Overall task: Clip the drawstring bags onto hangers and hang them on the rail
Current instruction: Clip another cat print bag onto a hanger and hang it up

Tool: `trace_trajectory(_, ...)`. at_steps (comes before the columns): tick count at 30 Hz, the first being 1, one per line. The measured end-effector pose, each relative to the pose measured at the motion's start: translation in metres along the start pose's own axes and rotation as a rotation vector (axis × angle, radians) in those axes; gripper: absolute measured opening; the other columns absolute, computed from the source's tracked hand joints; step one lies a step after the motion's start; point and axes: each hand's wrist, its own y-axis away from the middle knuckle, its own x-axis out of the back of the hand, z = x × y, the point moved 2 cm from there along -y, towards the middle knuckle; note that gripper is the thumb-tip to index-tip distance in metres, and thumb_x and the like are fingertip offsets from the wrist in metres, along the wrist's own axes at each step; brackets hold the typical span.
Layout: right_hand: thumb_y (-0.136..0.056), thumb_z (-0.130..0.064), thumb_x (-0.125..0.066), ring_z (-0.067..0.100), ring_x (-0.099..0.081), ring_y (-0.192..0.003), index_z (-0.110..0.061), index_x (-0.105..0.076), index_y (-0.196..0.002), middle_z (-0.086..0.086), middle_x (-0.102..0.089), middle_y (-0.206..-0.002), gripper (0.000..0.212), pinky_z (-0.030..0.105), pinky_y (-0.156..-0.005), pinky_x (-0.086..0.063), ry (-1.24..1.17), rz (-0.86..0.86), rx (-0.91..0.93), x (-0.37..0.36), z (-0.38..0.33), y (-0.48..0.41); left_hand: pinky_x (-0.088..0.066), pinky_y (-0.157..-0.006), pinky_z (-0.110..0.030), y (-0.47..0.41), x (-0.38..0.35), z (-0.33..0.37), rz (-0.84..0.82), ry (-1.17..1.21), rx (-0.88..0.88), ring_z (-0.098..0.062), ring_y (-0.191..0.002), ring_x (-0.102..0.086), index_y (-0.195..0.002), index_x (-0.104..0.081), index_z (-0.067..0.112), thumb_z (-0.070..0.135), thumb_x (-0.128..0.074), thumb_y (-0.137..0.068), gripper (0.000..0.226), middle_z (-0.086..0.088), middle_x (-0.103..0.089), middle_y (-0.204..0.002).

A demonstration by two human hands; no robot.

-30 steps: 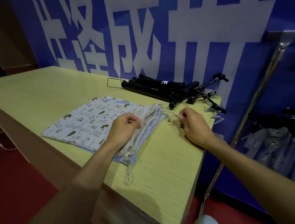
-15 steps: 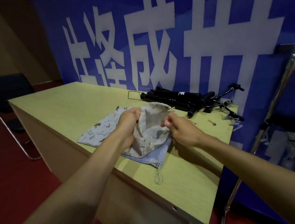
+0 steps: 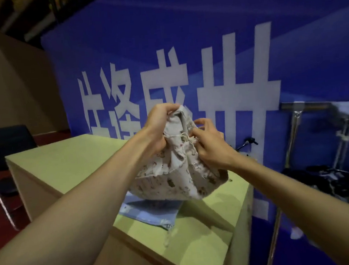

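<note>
Left hand (image 3: pixel 160 125) grips beige bag (image 3: pixel 179 173) top, raised over bench (image 3: pixel 71 157) | right hand (image 3: pixel 210 146) pinches its drawstring | blue bag (image 3: pixel 152 212) lies beneath

Open room lies left above the table (image 3: pixel 67 159); banner (image 3: pixel 183 37) behind and rail (image 3: pixel 309 105) rightward block passage.

Large white Chinese characters stand on the blue banner (image 3: pixel 183 37). Only 成 (image 3: pixel 164 73) reads surely. Its neighbours are partly hidden or unclear.
</note>
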Motion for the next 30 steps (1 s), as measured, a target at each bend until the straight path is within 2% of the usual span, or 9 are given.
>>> trace_trajectory(2, -0.097, -0.013, -0.045, 0.024, -0.051, -0.103, -0.015, -0.049, -0.088, 0.006, -0.053, -0.110, 0.010, 0.032, -0.091, -0.042, -0.024, 0.024, 0.035, 0.032, -0.001, 0.004, -0.048, -0.062, -0.031, 0.005, -0.022, 0.015, -0.055, 0.004, -0.058, -0.018, -0.055, -0.058, -0.064, -0.054, 0.012, 0.018, -0.047, -0.092, 0.029, -0.005, -0.058, -0.061)
trace_trajectory(4, -0.098, -0.014, -0.048, 0.022, -0.053, -0.085, -0.015, -0.050, -0.084, -0.004, -0.054, -0.084, 0.013, 0.023, -0.065, -0.038, 0.020, 0.061, 0.051, 0.066, 0.001, 0.011, -0.050, -0.060, -0.030, 0.006, -0.040, 0.025, -0.080, 0.038, -0.098, -0.017, -0.057, -0.058, -0.067, -0.053, 0.012, 0.018, -0.046, -0.095, 0.030, -0.005, -0.058, -0.061)
trace_trajectory(5, -0.097, -0.016, -0.049, 0.019, -0.051, -0.081, -0.017, -0.050, -0.084, -0.009, -0.051, -0.080, 0.014, 0.023, -0.061, -0.033, 0.071, 0.072, 0.067, 0.085, 0.002, 0.016, -0.051, -0.063, -0.032, 0.007, -0.051, 0.029, -0.097, 0.055, -0.113, -0.019, -0.061, -0.059, -0.069, -0.054, 0.012, 0.019, -0.046, -0.096, 0.029, -0.006, -0.059, -0.065)
trace_trajectory(10, -0.092, -0.020, -0.061, 0.015, -0.047, -0.082, -0.020, -0.060, -0.090, -0.008, -0.047, -0.086, 0.002, 0.030, -0.073, -0.038, 0.357, -0.003, 0.091, 0.177, 0.026, 0.055, -0.052, -0.065, -0.036, 0.012, -0.112, 0.031, -0.136, -0.091, -0.200, -0.020, -0.068, -0.060, -0.084, -0.057, 0.012, 0.022, -0.047, -0.099, 0.021, -0.007, -0.061, -0.077)
trace_trajectory(13, -0.086, -0.025, -0.068, 0.009, -0.045, -0.071, -0.021, -0.066, -0.090, -0.014, -0.041, -0.079, 0.006, 0.036, -0.070, -0.045, 0.515, -0.052, 0.071, 0.218, 0.041, 0.081, -0.052, -0.080, -0.041, 0.014, -0.140, 0.020, -0.036, -0.442, -0.329, -0.021, -0.087, -0.062, -0.084, -0.060, 0.017, 0.027, -0.053, -0.096, 0.017, -0.004, -0.066, -0.091)
trace_trajectory(17, -0.080, -0.029, -0.075, 0.002, -0.045, -0.068, -0.026, -0.070, -0.084, -0.013, -0.044, -0.076, 0.007, 0.037, -0.068, -0.049, 0.616, -0.164, -0.004, 0.248, 0.054, 0.109, -0.047, -0.079, -0.035, 0.024, -0.176, -0.005, -0.044, -0.838, -0.454, -0.021, -0.094, -0.058, -0.093, -0.058, 0.020, 0.035, -0.049, -0.097, 0.018, -0.002, -0.064, -0.101)
trace_trajectory(22, -0.084, -0.038, -0.071, 0.001, -0.050, -0.069, -0.025, -0.073, -0.091, -0.014, -0.053, -0.076, 0.015, 0.016, -0.061, -0.038, 0.618, -0.300, -0.152, 0.259, 0.063, 0.131, -0.049, -0.080, -0.038, 0.034, -0.202, -0.035, -0.206, -0.873, -0.396, -0.019, -0.098, -0.059, -0.106, -0.055, 0.019, 0.037, -0.045, -0.100, 0.022, -0.001, -0.061, -0.109)
trace_trajectory(27, -0.089, -0.031, -0.066, 0.006, -0.053, -0.071, -0.023, -0.068, -0.089, -0.011, -0.059, -0.080, 0.008, 0.023, -0.066, -0.042, 0.518, -0.407, -0.231, 0.239, 0.082, 0.138, -0.047, -0.085, -0.035, 0.039, -0.196, -0.065, -0.431, -0.963, -0.296, -0.018, -0.104, -0.057, -0.112, -0.056, 0.016, 0.037, -0.044, -0.101, 0.027, 0.001, -0.058, -0.111)
trace_trajectory(30, -0.089, -0.027, -0.066, 0.014, -0.045, -0.075, -0.029, -0.047, -0.083, -0.005, -0.048, -0.081, 0.020, 0.034, -0.070, -0.041, 0.346, -0.446, -0.257, 0.211, 0.093, 0.140, -0.043, -0.073, -0.033, 0.039, -0.180, -0.082, -0.485, -0.932, -0.235, -0.018, -0.084, -0.057, -0.102, -0.066, 0.008, 0.034, -0.046, -0.100, 0.032, -0.005, -0.060, -0.090)
